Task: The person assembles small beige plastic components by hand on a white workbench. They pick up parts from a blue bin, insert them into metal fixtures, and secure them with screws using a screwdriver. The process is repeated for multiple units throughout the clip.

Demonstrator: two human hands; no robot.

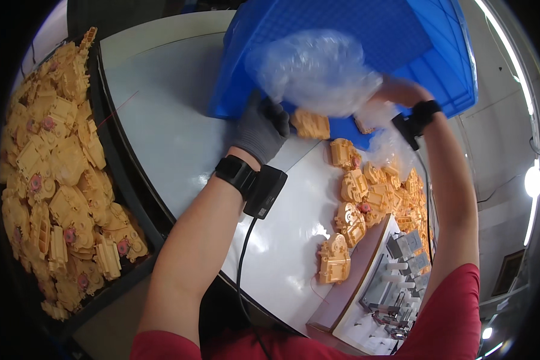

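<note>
A crumpled clear plastic bag (318, 72), smeared by motion, is stretched in front of the open blue bin (219, 90). My left hand (263, 128), in a grey glove, has its fingers curled at the bag's lower left edge. On the other side my bare right hand (399, 92) grips the bag; its fingers are blurred and partly hidden by the plastic. Just right of the left hand lies a yellow-orange plastic housing (310, 124). More such housings (375, 195) crowd the table below the bag, some carrying small pinkish-red parts.
A dark crate (150, 234) heaped with the same yellow-orange housings (66, 162) stands at the left. A metal fixture with clamps (396, 270) sits on a raised board at the lower right. From my left wrist device a black cable (241, 270) hangs over the white table (264, 240).
</note>
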